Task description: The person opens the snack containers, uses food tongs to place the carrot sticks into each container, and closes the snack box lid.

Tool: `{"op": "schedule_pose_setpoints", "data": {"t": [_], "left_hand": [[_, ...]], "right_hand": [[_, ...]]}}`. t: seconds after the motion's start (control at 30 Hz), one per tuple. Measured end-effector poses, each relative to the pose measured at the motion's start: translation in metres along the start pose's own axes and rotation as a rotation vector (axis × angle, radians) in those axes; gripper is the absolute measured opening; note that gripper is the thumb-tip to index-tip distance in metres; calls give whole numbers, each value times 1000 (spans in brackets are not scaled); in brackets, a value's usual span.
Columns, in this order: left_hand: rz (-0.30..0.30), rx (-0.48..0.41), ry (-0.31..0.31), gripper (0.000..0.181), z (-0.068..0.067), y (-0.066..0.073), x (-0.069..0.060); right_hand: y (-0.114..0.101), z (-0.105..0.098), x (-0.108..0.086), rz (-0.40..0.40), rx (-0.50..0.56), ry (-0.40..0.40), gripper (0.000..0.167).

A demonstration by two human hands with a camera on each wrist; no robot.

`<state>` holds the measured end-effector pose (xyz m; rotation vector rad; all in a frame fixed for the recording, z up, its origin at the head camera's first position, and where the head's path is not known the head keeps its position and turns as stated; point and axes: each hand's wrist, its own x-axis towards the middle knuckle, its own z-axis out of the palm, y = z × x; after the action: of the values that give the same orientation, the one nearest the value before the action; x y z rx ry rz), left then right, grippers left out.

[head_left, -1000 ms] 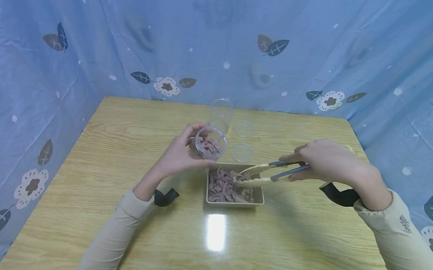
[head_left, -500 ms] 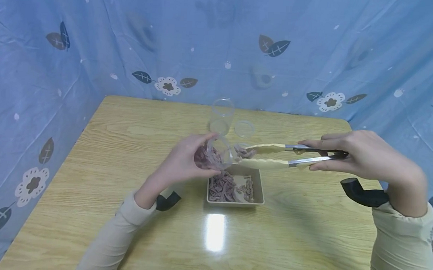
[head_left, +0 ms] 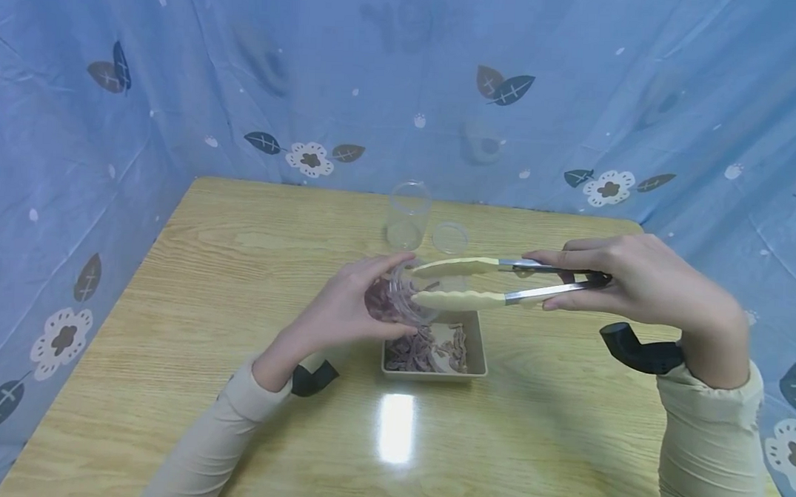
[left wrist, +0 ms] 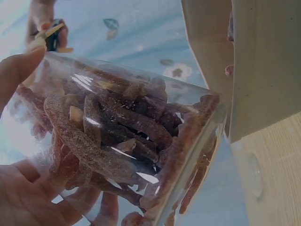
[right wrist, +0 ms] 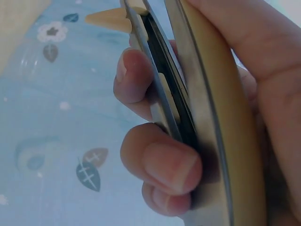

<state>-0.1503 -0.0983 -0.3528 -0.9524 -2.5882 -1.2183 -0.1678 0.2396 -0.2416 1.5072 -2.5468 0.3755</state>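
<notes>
My left hand point(head_left: 344, 302) grips a clear plastic jar point(head_left: 380, 301) above the tray's left part, its mouth tilted to the right. In the left wrist view, reddish-brown dried strips point(left wrist: 117, 127) fill much of it. With my right hand point(head_left: 643, 281) I hold metal tongs point(head_left: 465, 301) with pale yellow tips; the right wrist view shows fingers curled round their arms. The tong tips are at the jar's mouth, slightly apart. Whether a strip is still between them is unclear. Below, a beige rectangular tray point(head_left: 477, 345) holds more strips point(head_left: 410, 354), partly hidden by the jar.
Behind the jar, a second clear jar point(head_left: 409, 216) stands upright near the table's back edge. A clear round lid point(head_left: 450, 237) lies beside it. The wooden table point(head_left: 239, 227) is bounded by a blue patterned curtain point(head_left: 392, 78) at the back and sides.
My right hand lifted the tongs out of the tray with some strips and brought them left to the jar's mouth. The left hand lowered the jar slightly and tipped it toward the tongs.
</notes>
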Motion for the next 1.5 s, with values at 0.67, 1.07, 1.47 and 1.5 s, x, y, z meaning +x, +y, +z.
{"op": "schedule_pose_setpoints", "data": {"t": [0.67,1.07,1.47,1.5], "left_hand": [[-99,-154,-20,91,-2,3,0],[-173,-195,-8,89,-6,-1,2],[-122,-156,-23,89,-4,0,2],[-123,-151,-24,89,-4,0,2]], "right_hand": [[-6,5,1,9,-2,26,41],[-1,5,-16,73,-30,64,48],[-2,10,-4,41,-20,59,43],[-3,10,-4,46,-18,58,44]]}}
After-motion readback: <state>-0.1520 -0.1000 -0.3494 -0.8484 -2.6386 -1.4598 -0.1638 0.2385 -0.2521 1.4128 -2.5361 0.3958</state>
